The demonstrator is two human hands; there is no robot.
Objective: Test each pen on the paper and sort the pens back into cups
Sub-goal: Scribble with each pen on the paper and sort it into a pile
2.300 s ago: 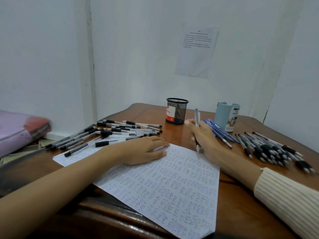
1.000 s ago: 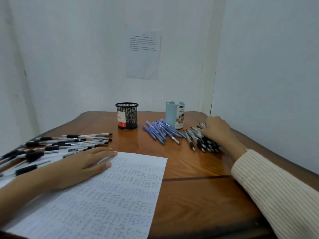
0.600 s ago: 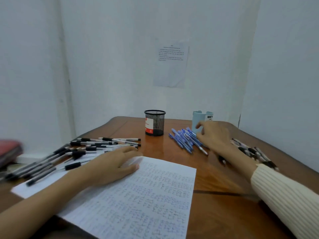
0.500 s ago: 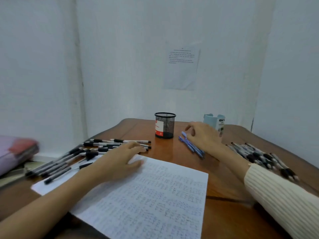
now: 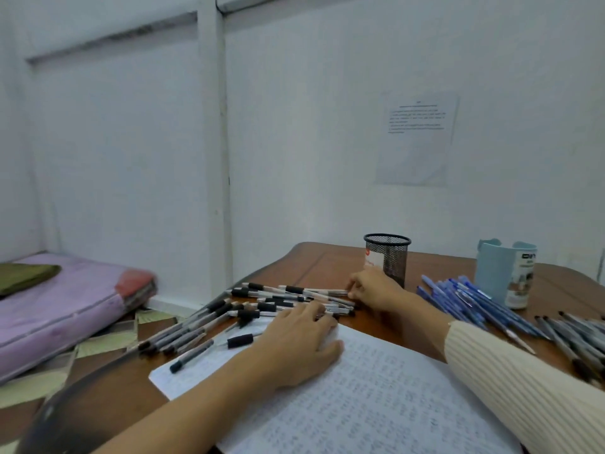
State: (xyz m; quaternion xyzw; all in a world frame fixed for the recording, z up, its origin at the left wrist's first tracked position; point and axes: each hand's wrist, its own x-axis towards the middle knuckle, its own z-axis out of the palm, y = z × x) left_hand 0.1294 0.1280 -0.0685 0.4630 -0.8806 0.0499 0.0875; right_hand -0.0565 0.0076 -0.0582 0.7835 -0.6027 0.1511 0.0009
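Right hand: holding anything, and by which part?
The right hand has its fingertips at the tail end of a black-grip pen in the pile; pinched or merely touched, I cannot tell. The left hand presses flat on the paper, holding nothing.

A white paper (image 5: 376, 404), covered in rows of small blue scribbles, lies flat at the table's near edge. Clear black-grip pens (image 5: 262, 303) sprawl in a loose heap at its far left corner, a few on the sheet itself. Behind them a black mesh cup (image 5: 389, 260) stands upright. To the right a pale blue cup (image 5: 501, 273) stands upright, blue pens (image 5: 474, 303) fanned just before it. Further right lie blurred pens (image 5: 576, 335), seemingly dark-tipped
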